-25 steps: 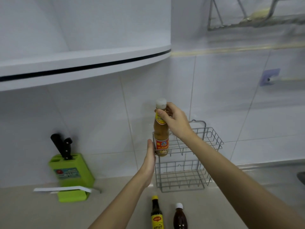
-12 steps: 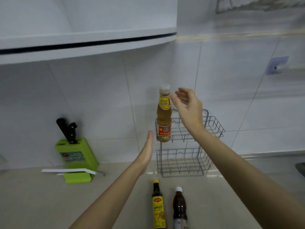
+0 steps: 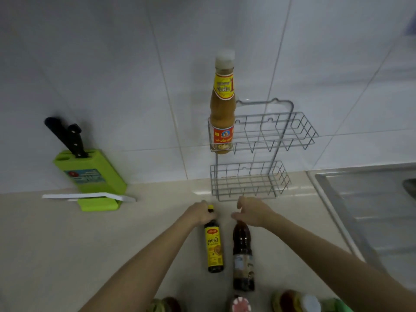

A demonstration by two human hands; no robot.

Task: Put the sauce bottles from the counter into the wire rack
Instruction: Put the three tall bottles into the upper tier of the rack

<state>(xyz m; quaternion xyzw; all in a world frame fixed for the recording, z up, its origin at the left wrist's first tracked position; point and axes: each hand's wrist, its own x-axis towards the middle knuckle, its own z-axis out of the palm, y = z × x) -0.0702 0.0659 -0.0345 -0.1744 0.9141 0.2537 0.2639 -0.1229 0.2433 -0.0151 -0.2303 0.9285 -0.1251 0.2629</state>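
A two-tier wire rack [image 3: 299, 129] hangs on the tiled wall. An orange sauce bottle [image 3: 222, 104] with a white cap stands upright at the left end of its upper tier. On the counter below stand a dark bottle with a yellow label and yellow cap [image 3: 213, 244] and a taller brown bottle [image 3: 242, 251]. My left hand [image 3: 199, 213] is closed around the neck of the yellow-label bottle. My right hand [image 3: 253, 211] grips the top of the brown bottle and hides its cap. Both bottles stand on the counter.
A green knife block [image 3: 94, 176] with black-handled knives stands at the left by the wall, a white strip [image 3: 87, 196] lying in front of it. A steel sink [image 3: 371, 203] fills the right side. Several more bottle tops [image 3: 242, 305] show at the bottom edge.
Both hands have dropped from the rack to the counter and closed on the two bottles there. The orange bottle stays in the upper tier. The camera has tilted down.
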